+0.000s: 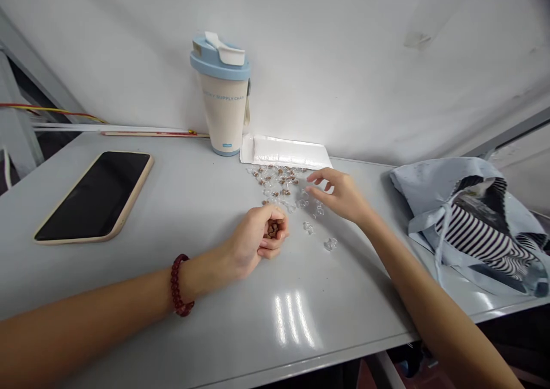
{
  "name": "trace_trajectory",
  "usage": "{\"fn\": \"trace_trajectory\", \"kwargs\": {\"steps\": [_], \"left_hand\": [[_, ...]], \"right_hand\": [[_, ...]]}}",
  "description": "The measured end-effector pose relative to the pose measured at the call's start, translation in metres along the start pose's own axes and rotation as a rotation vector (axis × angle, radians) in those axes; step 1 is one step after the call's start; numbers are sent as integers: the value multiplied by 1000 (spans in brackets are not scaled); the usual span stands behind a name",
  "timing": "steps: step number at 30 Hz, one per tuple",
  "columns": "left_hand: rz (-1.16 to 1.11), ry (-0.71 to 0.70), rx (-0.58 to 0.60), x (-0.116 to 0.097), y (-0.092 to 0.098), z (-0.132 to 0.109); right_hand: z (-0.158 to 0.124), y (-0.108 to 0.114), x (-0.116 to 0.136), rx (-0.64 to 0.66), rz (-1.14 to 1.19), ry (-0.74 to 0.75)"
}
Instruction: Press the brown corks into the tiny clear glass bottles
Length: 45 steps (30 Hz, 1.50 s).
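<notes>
Dozens of small brown beads (279,178) lie mixed with clear plastic beads (308,227), their knobbly, glassy shapes catching the light, in a loose scatter on a smooth, glossy grey table (232,331). A few clear ones sit apart from the rest, toward the near right. The left hand (253,234) is curled into a narrow, loose fist around a small clump of the brown beads, which show between the fingers, and it rests just beside the scatter's near edge. A dark red beaded bracelet (178,286) circles that wrist. The right hand (339,194) is wide open, its curved fingers spread and palm down, just beside the scatter and holding nothing that can be seen. Behind the beads lies a flat, shiny white pouch (283,152), beside a cream shaker cup (223,105) with a pale blue plastic lid. Farther left sits a phone (93,197) with a dark glass screen in a beige case, and to the right a crumpled pale blue bag (468,223) with black and white stripes
</notes>
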State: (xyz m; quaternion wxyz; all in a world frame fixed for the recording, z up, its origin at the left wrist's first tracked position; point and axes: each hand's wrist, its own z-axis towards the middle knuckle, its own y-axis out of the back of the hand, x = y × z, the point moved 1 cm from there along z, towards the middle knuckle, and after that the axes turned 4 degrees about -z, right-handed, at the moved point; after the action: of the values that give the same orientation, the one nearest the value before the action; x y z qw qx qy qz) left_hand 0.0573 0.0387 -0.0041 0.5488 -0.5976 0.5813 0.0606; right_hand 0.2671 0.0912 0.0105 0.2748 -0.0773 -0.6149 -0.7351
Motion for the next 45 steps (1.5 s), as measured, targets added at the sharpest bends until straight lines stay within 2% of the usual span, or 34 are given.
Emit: {"fn": "trace_trajectory", "kwargs": {"steps": [3,7,9,15,18,22,26,29,33,38,43,45], "left_hand": [[3,-1,19,-1,1,1],[3,-5,1,-1,2,2],[1,-3,-6,-1,2,2],[14,-17,4,0,0,1],[-8,-12,-13,-1,0,0],[-47,17,-30,-3,2,2],[-71,33,-54,-3,2,5],[-78,29,-41,-1,1,6],[-53,-8,27,1,2,6],[24,-61,-45,4,3,5],[76,-72,-131,3,-1,-1],[75,-55,-124,2,-2,-3]], "right_hand": [[15,-5,17,36,-90,69],[33,-11,34,303,-231,41],[36,-13,36,357,-273,18],[36,-15,33,322,-286,74],[40,-14,30,332,-199,93],[37,-7,25,333,227,-82],[18,-5,27,246,733,-221],[2,-12,37,275,920,-277],[-10,-19,49,318,944,-281],[-16,-19,50,321,885,-258],[-11,-10,33,43,757,-293],[-8,-8,26,44,585,-277]]}}
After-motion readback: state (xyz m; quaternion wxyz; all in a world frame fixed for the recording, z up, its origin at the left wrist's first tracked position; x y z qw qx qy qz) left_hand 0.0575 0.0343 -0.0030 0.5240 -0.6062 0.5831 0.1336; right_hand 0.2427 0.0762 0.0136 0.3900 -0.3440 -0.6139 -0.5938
